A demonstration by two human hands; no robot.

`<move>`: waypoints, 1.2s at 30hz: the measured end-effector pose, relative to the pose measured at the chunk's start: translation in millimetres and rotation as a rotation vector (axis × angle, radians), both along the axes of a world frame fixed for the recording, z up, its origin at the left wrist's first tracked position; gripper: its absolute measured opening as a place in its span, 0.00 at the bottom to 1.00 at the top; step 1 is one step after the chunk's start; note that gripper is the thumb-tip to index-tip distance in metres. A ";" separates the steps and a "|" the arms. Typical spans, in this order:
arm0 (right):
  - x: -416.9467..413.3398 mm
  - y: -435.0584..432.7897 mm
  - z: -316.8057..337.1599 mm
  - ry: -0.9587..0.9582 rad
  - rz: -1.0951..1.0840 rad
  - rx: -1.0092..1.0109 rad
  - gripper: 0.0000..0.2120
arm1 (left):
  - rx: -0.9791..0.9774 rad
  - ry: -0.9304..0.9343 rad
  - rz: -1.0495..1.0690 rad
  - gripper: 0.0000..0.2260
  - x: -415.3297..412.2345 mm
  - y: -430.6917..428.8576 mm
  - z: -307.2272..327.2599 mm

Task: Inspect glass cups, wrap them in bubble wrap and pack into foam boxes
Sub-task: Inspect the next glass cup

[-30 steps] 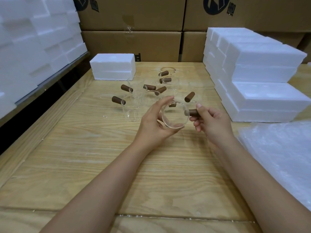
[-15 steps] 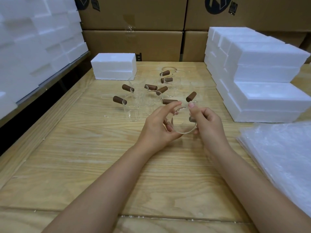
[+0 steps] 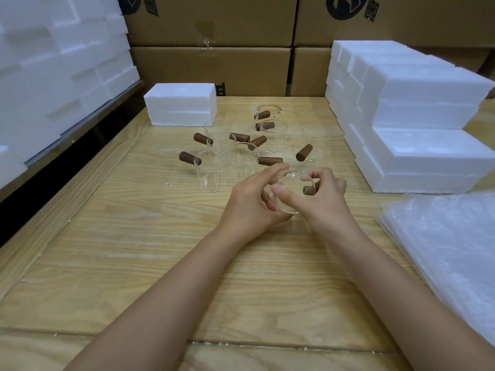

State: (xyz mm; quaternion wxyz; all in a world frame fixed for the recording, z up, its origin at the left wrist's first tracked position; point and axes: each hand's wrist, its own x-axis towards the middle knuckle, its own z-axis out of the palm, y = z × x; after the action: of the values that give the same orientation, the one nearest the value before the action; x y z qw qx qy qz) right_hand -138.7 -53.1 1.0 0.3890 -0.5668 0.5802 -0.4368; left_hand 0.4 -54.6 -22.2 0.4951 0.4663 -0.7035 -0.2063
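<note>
Both hands hold one clear glass cup (image 3: 290, 183) with a brown wooden handle, tilted on its side above the wooden table (image 3: 160, 250). My left hand (image 3: 251, 199) cups its left side and base. My right hand (image 3: 318, 199) grips the rim, thumb across the mouth, with the handle stub showing between its fingers. Behind them stand several more glass cups with brown handles (image 3: 211, 170). A stack of bubble wrap sheets (image 3: 450, 250) lies at the right. White foam boxes (image 3: 428, 153) are stacked at the right rear.
A single foam box (image 3: 182, 105) sits at the back left of the table. More foam pieces (image 3: 53, 70) are piled along the left wall. Cardboard cartons (image 3: 214, 65) close off the back. A dark gap runs along the table's left edge.
The cup has turned in my hands. My right hand moved from pinching the handle at the side to gripping over the rim, and both hands came slightly closer together.
</note>
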 end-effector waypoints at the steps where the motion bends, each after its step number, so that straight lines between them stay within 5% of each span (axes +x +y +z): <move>1: 0.2 0.9 0.0 0.025 0.009 -0.020 0.32 | 0.027 0.013 0.002 0.34 0.9 -0.2 0.7; 11: -11.8 0.9 10.4 0.041 0.171 -0.176 0.24 | 0.260 0.308 -0.052 0.31 5.5 -0.9 8.5; 22: -15.4 1.0 14.8 -0.143 0.121 -0.094 0.06 | 0.210 0.273 -0.086 0.32 5.2 0.8 10.6; 36: 13.8 4.4 -0.3 -0.144 -0.193 -0.081 0.28 | 0.040 0.049 -0.048 0.38 -3.3 1.2 4.4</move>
State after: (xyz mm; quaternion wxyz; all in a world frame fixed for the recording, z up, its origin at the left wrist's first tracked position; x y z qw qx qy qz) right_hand -124.9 -48.7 0.7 0.3626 -0.4907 0.5846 -0.5347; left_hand -2.9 -53.4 -17.7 0.4975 0.4539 -0.6980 -0.2436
